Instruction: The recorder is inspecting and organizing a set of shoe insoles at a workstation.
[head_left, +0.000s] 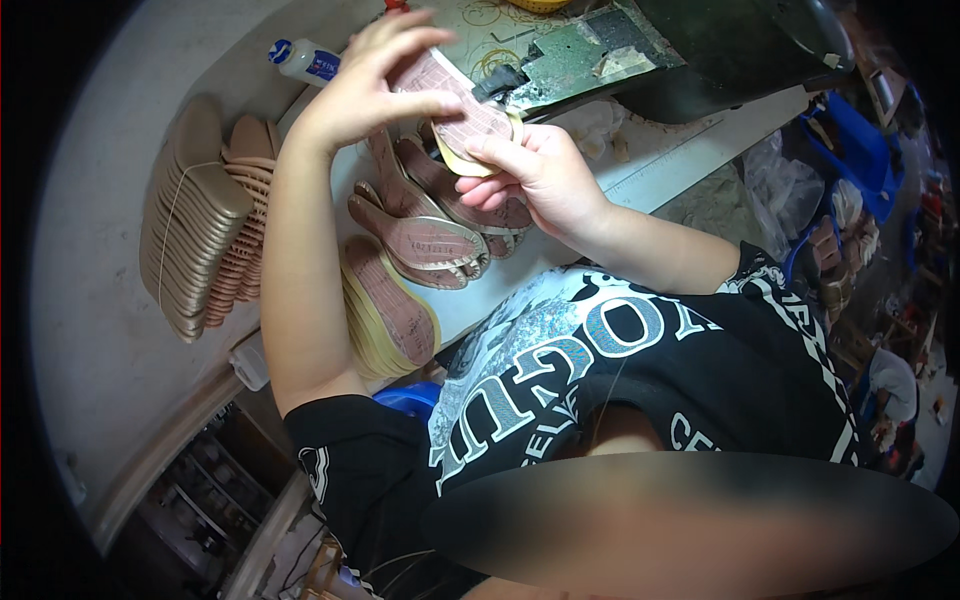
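Note:
A pinkish-brown shoe sole (478,122) with a yellow edge is held up at the front of the machine. My right hand (545,175) pinches its near end, thumb on top and fingers curled beneath. My left hand (375,85) is at the sole's far end, its thumb lying across the face and its other fingers spread, slightly blurred by motion. Below the hands, several sandal soles (425,245) with pale rims lie in a loose heap. Beside my left forearm is a stack of yellow-edged soles (392,310).
Banded gold-brown soles (195,220) stack up at the left, next to a pink pile (250,190). A white bottle with a blue cap (305,62) lies beyond. A dark green machine plate (590,60) is ahead. At right are clear plastic bags (780,190) and a blue bin (855,150).

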